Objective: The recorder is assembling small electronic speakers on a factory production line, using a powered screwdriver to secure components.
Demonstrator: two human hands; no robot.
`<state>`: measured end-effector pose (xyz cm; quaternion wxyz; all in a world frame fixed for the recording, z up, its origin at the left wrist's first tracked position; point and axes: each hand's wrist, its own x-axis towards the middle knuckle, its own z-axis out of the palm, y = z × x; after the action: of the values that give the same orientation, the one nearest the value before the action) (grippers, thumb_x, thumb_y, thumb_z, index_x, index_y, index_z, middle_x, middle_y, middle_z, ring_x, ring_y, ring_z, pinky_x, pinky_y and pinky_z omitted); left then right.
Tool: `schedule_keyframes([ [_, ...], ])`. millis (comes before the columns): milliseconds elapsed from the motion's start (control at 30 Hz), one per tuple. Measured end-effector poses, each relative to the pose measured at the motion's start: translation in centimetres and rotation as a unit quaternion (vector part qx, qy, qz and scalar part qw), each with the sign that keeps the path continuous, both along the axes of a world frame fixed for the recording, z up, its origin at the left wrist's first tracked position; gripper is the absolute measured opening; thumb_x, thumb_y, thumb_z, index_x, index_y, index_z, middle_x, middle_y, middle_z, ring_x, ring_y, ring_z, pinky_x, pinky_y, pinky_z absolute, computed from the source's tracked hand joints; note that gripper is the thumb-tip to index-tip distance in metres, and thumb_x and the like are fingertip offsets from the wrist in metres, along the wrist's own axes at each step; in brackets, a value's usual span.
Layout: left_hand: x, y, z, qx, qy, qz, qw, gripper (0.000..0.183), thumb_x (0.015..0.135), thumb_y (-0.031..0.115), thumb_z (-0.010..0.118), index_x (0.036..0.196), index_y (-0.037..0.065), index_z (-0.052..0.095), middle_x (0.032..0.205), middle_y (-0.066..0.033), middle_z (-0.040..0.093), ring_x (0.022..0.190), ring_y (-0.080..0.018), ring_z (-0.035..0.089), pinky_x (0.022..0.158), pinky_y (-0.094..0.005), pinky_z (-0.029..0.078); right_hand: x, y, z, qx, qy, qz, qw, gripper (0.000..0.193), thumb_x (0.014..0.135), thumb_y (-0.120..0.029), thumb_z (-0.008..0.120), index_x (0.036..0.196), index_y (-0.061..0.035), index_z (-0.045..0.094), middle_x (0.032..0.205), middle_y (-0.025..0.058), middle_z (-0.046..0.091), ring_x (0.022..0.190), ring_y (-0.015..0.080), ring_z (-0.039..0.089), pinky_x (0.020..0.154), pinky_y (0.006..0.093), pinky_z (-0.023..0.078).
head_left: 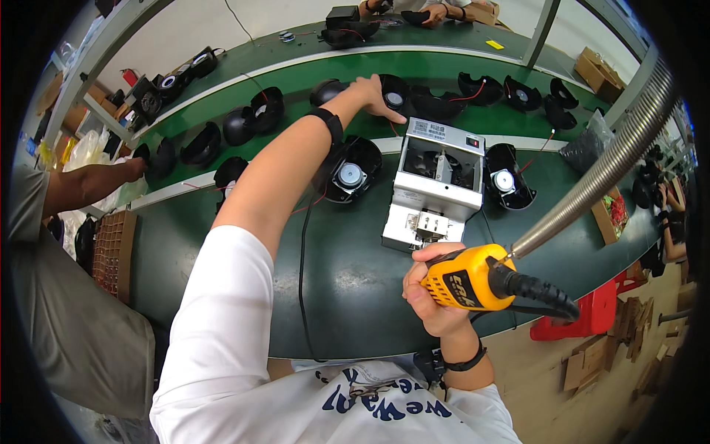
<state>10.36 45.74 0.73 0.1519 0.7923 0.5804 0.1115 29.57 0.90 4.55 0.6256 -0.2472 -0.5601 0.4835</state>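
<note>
My right hand (436, 300) is closed round a yellow electric screwdriver (473, 277), which hangs from a metal spring hose and has a thick black cord. Its tip is hidden below the hand. Just beyond stands a silver screw feeder (436, 177) with an open top. My left arm stretches far forward over the green belt. There my left hand (368, 96) has its thumb and fingers around the edge of a black half-round speaker shell (395, 96). On the near bench, shells with speakers lie on both sides of the feeder: one left (350, 175), one right (504, 180).
More black shells, some with red wires, line the green belt (296, 85). A black cable (303, 281) crosses the bench. A co-worker's arm (96, 185) reaches in at the left; another person's hands (436, 13) work at the back. A red stool (584, 311) stands at right.
</note>
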Motion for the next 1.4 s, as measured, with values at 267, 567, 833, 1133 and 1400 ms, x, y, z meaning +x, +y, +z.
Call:
schedule_keyframes([
  [267, 7.8, -7.6, 4.3, -0.126, 0.004, 0.087, 0.988, 0.131, 0.062, 0.066, 0.086, 0.147, -0.019, 0.034, 0.149, -0.0264, 0.049, 0.119, -0.0339, 0.066, 0.066, -0.0395, 0.066, 1.1, 0.2, -0.8, -0.004, -0.021, -0.032, 0.999, 0.042, 0.083, 0.002, 0.076, 0.121, -0.0002, 0.059, 0.07, -0.0008, 0.059, 0.059, 0.0051, 0.052, 0.06, 0.0209, 0.045],
  [567, 4.7, -8.7, 7.0, -0.08, -0.062, 0.089, 0.991, 0.105, 0.064, 0.053, 0.085, 0.13, -0.021, 0.051, 0.123, -0.0269, 0.067, 0.096, -0.0295, 0.074, 0.063, -0.0352, 0.065, 0.6, 0.6, -1.0, -0.006, 0.015, -0.017, 1.0, 0.041, 0.082, 0.006, 0.075, 0.119, 0.0021, 0.058, 0.073, 0.0019, 0.06, 0.062, 0.0063, 0.054, 0.059, 0.0214, 0.044],
  [833, -3.7, -16.8, 15.5, 0.175, -0.016, -0.112, 0.978, 0.089, 0.062, 0.036, 0.083, 0.133, -0.01, 0.057, 0.118, -0.0267, 0.071, 0.107, -0.0392, 0.07, 0.096, -0.0411, 0.056, 0.6, 0.3, -0.4, 0.02, -0.007, -0.037, 0.999, 0.038, 0.092, -0.006, 0.068, 0.122, 0.0009, 0.046, 0.066, 0.0028, 0.05, 0.053, 0.0127, 0.05, 0.051, 0.0287, 0.047],
  [1133, -9.4, -37.7, 11.9, 0.084, -0.073, -0.255, 0.961, 0.102, 0.051, 0.022, 0.077, 0.144, -0.006, 0.049, 0.129, -0.0259, 0.062, 0.114, -0.0417, 0.063, 0.099, -0.044, 0.052, 1.3, 1.1, 0.3, 0.053, 0.048, -0.025, 0.997, 0.048, 0.096, -0.023, 0.068, 0.128, 0.002, 0.043, 0.067, 0.005, 0.051, 0.051, 0.0134, 0.049, 0.049, 0.0299, 0.046],
  [1400, -8.4, -42.1, 6.0, -0.086, -0.061, -0.234, 0.966, 0.101, 0.049, 0.019, 0.08, 0.143, -0.005, 0.051, 0.125, -0.0199, 0.063, 0.109, -0.0374, 0.065, 0.09, -0.0418, 0.055, 2.1, 1.4, 1.7, 0.084, 0.012, 0.033, 0.996, 0.055, 0.103, -0.029, 0.058, 0.142, 0.0031, 0.039, 0.072, 0.0074, 0.054, 0.054, 0.0153, 0.048, 0.051, 0.0333, 0.046],
])
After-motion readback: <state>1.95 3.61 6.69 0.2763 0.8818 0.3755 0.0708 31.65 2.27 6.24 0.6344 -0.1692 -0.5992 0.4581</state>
